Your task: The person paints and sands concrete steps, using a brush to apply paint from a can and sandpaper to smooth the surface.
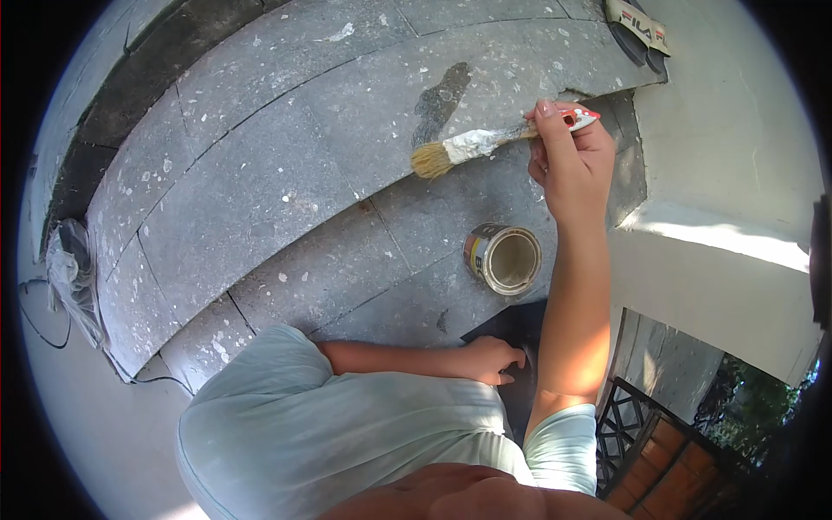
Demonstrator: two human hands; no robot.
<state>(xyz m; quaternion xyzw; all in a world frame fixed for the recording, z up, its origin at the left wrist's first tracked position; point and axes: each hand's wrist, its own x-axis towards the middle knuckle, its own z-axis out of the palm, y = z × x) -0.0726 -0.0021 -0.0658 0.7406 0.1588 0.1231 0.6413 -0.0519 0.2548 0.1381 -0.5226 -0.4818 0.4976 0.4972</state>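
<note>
My right hand (572, 160) is closed around the handle of a paintbrush (472, 146), held above the grey stone step. The brush has tan bristles, a ferrule crusted with white paint, and a red and white handle end. Its bristles point left, over the step's edge. Below the brush stands an opened paint can (511, 262) with a pale inside and a labelled side. My left hand (494, 360) rests near my lap by a dark surface, its fingers loosely bent and apart, with nothing visible in it.
Paint-spattered curved steps (286, 182) fill the middle, with a dark wet patch (442, 100) near the brush. A FILA-marked slipper (640, 33) lies at the upper right beside a pale wall (728, 113). Clear plastic (71, 269) lies at the left, with a black cable nearby.
</note>
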